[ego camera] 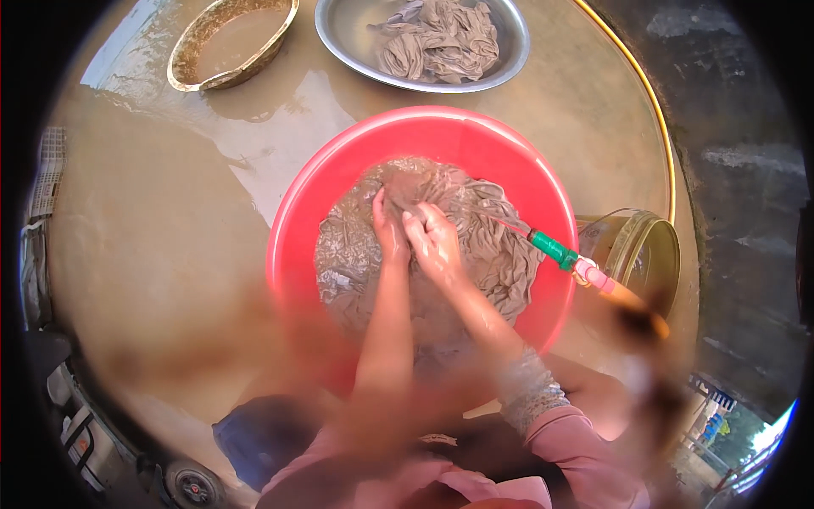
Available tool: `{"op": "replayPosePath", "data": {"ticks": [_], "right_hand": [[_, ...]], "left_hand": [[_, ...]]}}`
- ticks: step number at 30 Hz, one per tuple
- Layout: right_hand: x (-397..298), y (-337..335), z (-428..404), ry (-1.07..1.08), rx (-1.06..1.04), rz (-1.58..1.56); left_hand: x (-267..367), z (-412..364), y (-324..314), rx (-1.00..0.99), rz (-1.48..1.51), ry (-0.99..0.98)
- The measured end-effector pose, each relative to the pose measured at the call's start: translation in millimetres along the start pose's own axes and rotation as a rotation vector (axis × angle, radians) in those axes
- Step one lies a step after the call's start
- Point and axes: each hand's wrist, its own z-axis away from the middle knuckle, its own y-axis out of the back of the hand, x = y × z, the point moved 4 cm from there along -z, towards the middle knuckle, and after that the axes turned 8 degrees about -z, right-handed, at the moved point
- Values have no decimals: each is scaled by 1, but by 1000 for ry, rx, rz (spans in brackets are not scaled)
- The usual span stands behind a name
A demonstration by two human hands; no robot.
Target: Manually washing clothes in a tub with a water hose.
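Observation:
A red plastic basin [509, 143] stands before me, with muddy water and a heap of soaked, grey-brown cloth [502, 273] in it. Both my hands are over the cloth near the basin's middle, close together. My left hand [390, 232] holds a wet fold of the cloth from the left side. My right hand [434, 238] has its fingers curled on the same cloth. A hose nozzle with a green sleeve [553, 249] reaches over the basin's right rim, and a thin stream of water seems to leave its tip toward the cloth.
Beyond the basin stand a metal basin [423, 85] with more wet cloth and a dirty oval tub [280, 48] of murky water. A bucket [626, 254] lies on its side at the right. A yellow hose [661, 114] curves along the wet floor. A wheel [193, 487] shows at lower left.

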Motion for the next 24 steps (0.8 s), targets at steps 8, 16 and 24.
{"op": "replayPosePath", "data": {"ticks": [8, 16, 24], "right_hand": [[-71, 31, 26, 492, 147, 162], [107, 124, -5, 39, 460, 709], [174, 164, -49, -337, 182, 462]], "left_hand": [[87, 44, -61, 82, -51, -68], [77, 21, -60, 43, -1349, -765], [3, -14, -29, -188, -1287, -391]]}}
